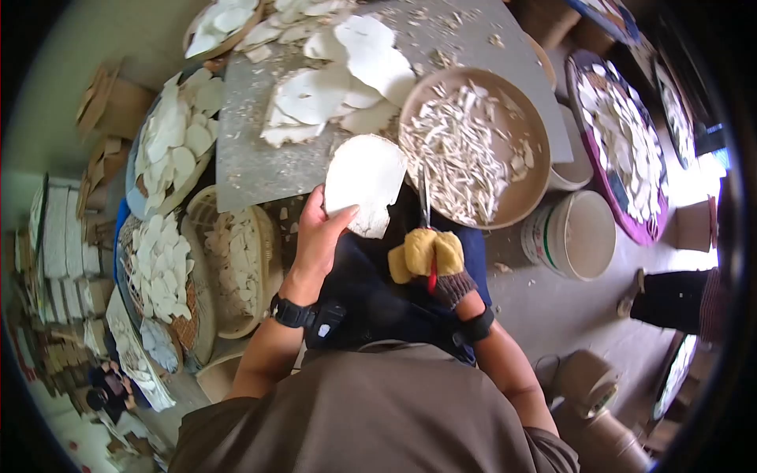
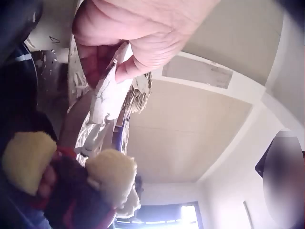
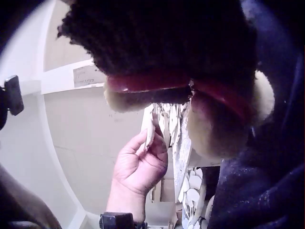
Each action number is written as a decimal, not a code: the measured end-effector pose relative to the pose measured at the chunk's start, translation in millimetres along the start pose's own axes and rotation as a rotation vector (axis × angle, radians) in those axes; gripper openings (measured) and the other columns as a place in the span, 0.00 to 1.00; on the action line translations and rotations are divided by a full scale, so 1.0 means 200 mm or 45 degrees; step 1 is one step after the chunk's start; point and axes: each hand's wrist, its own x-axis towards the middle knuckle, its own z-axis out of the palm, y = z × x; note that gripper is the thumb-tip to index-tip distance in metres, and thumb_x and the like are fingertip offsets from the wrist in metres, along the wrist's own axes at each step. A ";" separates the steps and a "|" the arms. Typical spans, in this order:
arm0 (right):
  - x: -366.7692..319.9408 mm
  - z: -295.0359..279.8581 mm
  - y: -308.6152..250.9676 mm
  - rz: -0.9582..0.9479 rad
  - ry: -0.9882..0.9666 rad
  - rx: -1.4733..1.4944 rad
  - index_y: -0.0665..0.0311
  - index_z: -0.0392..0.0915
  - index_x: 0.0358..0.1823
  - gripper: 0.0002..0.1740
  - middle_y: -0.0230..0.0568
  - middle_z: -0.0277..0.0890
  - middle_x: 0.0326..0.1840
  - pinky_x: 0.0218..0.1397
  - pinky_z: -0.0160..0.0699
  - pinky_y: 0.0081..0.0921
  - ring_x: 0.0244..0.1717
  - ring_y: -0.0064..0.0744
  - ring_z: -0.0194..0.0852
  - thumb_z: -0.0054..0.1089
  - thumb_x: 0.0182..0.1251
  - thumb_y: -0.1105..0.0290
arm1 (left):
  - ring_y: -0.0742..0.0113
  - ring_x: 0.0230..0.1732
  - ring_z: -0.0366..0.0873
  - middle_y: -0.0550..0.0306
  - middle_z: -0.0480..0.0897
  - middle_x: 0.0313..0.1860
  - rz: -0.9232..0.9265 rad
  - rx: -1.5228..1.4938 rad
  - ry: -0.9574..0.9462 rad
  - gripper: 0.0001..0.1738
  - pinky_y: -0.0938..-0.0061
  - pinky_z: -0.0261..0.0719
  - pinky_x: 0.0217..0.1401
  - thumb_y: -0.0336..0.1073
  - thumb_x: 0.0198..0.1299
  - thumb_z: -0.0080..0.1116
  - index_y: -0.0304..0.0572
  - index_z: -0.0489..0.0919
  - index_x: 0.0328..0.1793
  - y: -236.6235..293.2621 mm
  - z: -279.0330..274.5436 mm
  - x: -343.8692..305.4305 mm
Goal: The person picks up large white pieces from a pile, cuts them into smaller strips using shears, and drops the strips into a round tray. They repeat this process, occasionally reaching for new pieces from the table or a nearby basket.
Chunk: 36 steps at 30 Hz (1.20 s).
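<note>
In the head view the bare left hand [image 1: 315,240] pinches a flat white slice [image 1: 364,181] at its lower left edge, thumb on top. The slice has a notch at its lower right. The right hand [image 1: 434,256], in a yellow and brown glove, grips red-handled scissors [image 1: 426,197], blades pointing up beside the slice's right edge. Seen from the left wrist, the slice [image 2: 109,95] is nearly edge-on between thumb and fingers. The right wrist view shows the red handles [image 3: 147,82] within the gloved fingers; whether the blades touch the slice, I cannot tell.
A round tray [image 1: 538,177] of cut white strips rests partly on the grey table [image 1: 244,165], with stacked slices [image 1: 311,94] left of it. White buckets [image 1: 587,236] stand at right. Baskets of slices [image 1: 272,276] line the left. Another person's legs [image 1: 670,303] show at far right.
</note>
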 end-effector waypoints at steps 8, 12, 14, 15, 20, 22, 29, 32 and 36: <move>-0.07 -0.04 0.06 0.179 0.107 -0.053 0.71 0.71 0.49 0.14 0.43 0.77 0.46 0.51 0.78 0.30 0.46 0.34 0.78 0.49 0.68 0.69 | 0.72 0.49 0.77 0.56 0.78 0.50 -0.020 0.112 -0.146 0.24 0.76 0.77 0.51 0.23 0.56 0.57 0.37 0.67 0.60 -0.11 0.12 -0.05; -0.06 -0.04 0.06 0.106 0.193 0.106 0.70 0.73 0.45 0.12 0.41 0.79 0.39 0.42 0.78 0.27 0.40 0.32 0.80 0.51 0.65 0.70 | 0.74 0.51 0.74 0.56 0.77 0.52 -0.022 0.141 -0.206 0.24 0.79 0.73 0.55 0.22 0.57 0.56 0.34 0.67 0.61 -0.12 0.15 -0.05; -0.07 -0.02 0.10 0.148 0.331 0.339 0.69 0.75 0.43 0.11 0.41 0.80 0.36 0.40 0.78 0.27 0.37 0.33 0.80 0.52 0.64 0.70 | 0.74 0.52 0.74 0.56 0.76 0.53 -0.011 0.185 -0.236 0.26 0.78 0.72 0.56 0.22 0.57 0.56 0.33 0.65 0.63 -0.09 0.17 -0.04; -0.06 -0.01 0.09 0.135 0.403 0.374 0.69 0.76 0.42 0.11 0.41 0.80 0.35 0.39 0.78 0.27 0.36 0.34 0.80 0.52 0.64 0.69 | 0.73 0.53 0.74 0.55 0.76 0.54 -0.003 0.208 -0.250 0.27 0.77 0.72 0.57 0.22 0.57 0.56 0.32 0.64 0.64 -0.06 0.17 -0.04; -0.03 -0.04 0.04 0.196 0.329 0.392 0.66 0.79 0.39 0.09 0.42 0.81 0.35 0.38 0.77 0.31 0.37 0.39 0.79 0.53 0.61 0.71 | 0.72 0.56 0.72 0.53 0.74 0.57 0.143 0.223 -0.203 0.32 0.76 0.70 0.59 0.22 0.57 0.56 0.31 0.60 0.68 -0.05 0.21 -0.03; -0.01 -0.04 0.04 0.009 0.278 -0.249 0.66 0.79 0.39 0.09 0.43 0.81 0.35 0.38 0.77 0.32 0.37 0.41 0.79 0.54 0.59 0.73 | 0.71 0.56 0.72 0.52 0.72 0.59 0.149 0.240 -0.240 0.35 0.76 0.70 0.60 0.22 0.56 0.56 0.31 0.56 0.71 -0.06 0.21 -0.01; 0.05 -0.10 -0.16 -0.344 0.100 -0.643 0.64 0.79 0.39 0.10 0.44 0.80 0.37 0.40 0.76 0.34 0.38 0.45 0.78 0.54 0.56 0.74 | 0.71 0.51 0.75 0.48 0.73 0.58 0.263 0.168 -0.074 0.35 0.77 0.74 0.54 0.22 0.59 0.52 0.32 0.53 0.72 -0.03 0.16 0.04; 0.06 -0.06 -0.21 -0.193 0.093 -0.262 0.63 0.79 0.40 0.11 0.44 0.80 0.38 0.42 0.75 0.35 0.38 0.45 0.77 0.55 0.54 0.73 | 0.63 0.38 0.81 0.44 0.75 0.52 0.256 0.111 0.014 0.38 0.72 0.82 0.38 0.24 0.60 0.51 0.37 0.46 0.74 -0.02 0.23 0.01; 0.06 -0.05 -0.24 -0.339 0.064 -0.521 0.62 0.77 0.41 0.12 0.43 0.79 0.38 0.42 0.75 0.35 0.38 0.46 0.76 0.55 0.54 0.72 | 0.58 0.30 0.82 0.42 0.76 0.49 0.114 0.226 -0.025 0.39 0.75 0.81 0.29 0.27 0.60 0.53 0.43 0.46 0.73 0.01 0.16 0.05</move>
